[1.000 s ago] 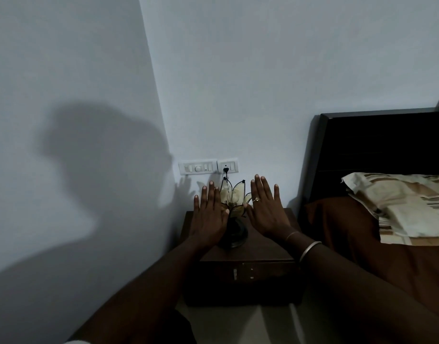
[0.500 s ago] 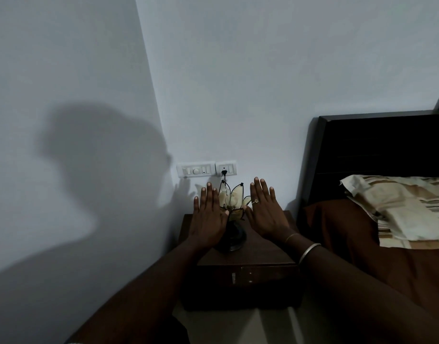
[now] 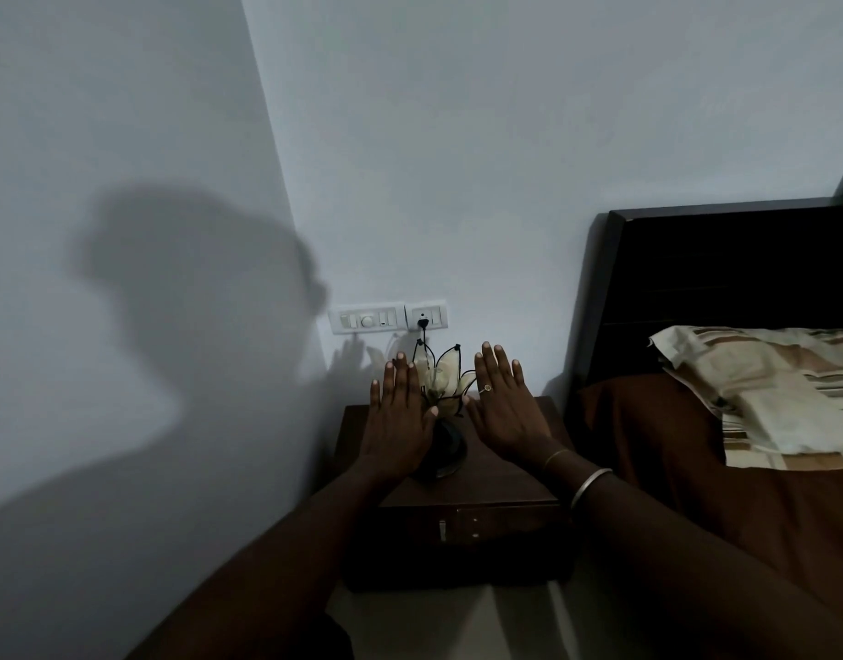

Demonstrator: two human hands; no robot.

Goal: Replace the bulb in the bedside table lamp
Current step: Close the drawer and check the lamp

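Note:
A small lamp (image 3: 444, 383) with pale petal-shaped shades in black wire frames and a dark round base stands on the dark wooden bedside table (image 3: 500, 488). The bulb itself is hard to make out among the petals. My left hand (image 3: 398, 421) is flat, palm down, fingers apart, just left of the lamp and partly covering its base. On the lamp's other side my right hand (image 3: 505, 412) is also held flat and empty, with a ring on one finger and bangles at the wrist.
The lamp's black cord runs up to a plug in the white wall socket (image 3: 424, 319), beside a switch panel (image 3: 367, 320). A bed with a dark headboard (image 3: 724, 288), brown sheet and striped pillow (image 3: 767, 393) stands to the right. Walls meet in a corner at left.
Both hands stay flat on either side of the lamp. The view has shifted slightly, so the scene sits a little lower in the frame.

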